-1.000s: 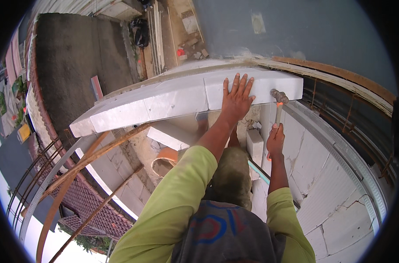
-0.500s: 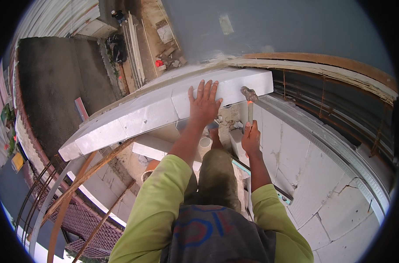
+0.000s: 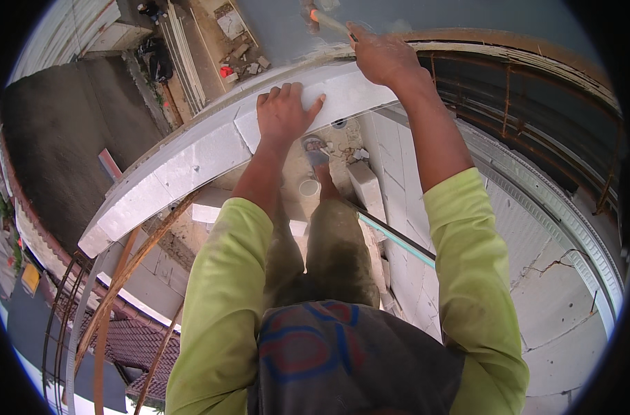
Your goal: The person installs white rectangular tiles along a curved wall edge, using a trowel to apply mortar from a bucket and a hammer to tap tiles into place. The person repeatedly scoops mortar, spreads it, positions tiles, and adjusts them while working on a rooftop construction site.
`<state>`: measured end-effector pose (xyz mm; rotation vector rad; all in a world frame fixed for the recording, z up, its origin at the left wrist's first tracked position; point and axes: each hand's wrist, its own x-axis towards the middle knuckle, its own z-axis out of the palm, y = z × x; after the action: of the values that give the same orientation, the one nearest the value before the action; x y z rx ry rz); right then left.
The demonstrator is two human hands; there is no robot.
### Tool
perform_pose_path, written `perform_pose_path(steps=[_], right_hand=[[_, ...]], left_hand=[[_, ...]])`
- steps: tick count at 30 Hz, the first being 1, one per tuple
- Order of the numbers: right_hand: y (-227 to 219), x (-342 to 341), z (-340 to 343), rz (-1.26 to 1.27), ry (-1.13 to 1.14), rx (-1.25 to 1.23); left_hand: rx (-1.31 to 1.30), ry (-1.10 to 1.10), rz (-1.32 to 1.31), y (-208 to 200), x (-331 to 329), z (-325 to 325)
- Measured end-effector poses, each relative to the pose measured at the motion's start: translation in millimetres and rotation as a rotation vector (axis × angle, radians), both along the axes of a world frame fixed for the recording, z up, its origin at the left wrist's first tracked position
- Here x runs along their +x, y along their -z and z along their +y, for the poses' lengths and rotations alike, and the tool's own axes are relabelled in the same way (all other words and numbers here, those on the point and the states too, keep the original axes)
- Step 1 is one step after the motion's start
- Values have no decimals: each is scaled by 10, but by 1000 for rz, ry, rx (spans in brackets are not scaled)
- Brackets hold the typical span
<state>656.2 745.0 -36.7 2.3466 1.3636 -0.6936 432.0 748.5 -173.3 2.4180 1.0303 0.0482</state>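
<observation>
My left hand (image 3: 282,116) lies on the row of white lightweight concrete blocks (image 3: 204,153), its fingers over the upper edge and its thumb spread out to the right. My right hand (image 3: 385,57) is closed round the pale handle of a hammer (image 3: 331,23). The hammer has a dark, dirty head and an orange band below it. Its head is past the far side of the block row, over the grey surface (image 3: 467,24); whether it touches anything I cannot tell. My right wrist passes above the right end of the row.
Below me are a white bucket-like round thing (image 3: 308,187) and a loose block (image 3: 365,185). A spirit level (image 3: 398,238) leans by the right block wall (image 3: 408,187). Wooden poles (image 3: 124,277) and rusty bars (image 3: 59,311) stand at left. Metal channels (image 3: 557,200) run at right.
My right hand has swung the hammer up, away and to the left, from the near face of the blocks to beyond their far edge. My left hand has shifted slightly left, with its thumb spread.
</observation>
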Motion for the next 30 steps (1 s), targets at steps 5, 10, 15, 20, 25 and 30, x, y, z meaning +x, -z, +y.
perform_pose_path(steps=[5,10,15,20,25,30], right_hand=[[816,511,609,-1,-239,-297],[958,503,837,-52,-443,-787],[1005,719,738,14,-237,-512],[1033,627,735,41,-345,-726],[827,633,556,118,-170,-412],[-124,27,27,62,134,23]], left_hand=[[-2,-19,-28,3,37,-32],[73,-63,-104,80,-11,-26],[-33,-55,-34,18,-4,-24],[-21,-50,-22,11,20,-4],[-4,-56,-58,-1,40,-28],[6,-88,-59,33,-20,-26]])
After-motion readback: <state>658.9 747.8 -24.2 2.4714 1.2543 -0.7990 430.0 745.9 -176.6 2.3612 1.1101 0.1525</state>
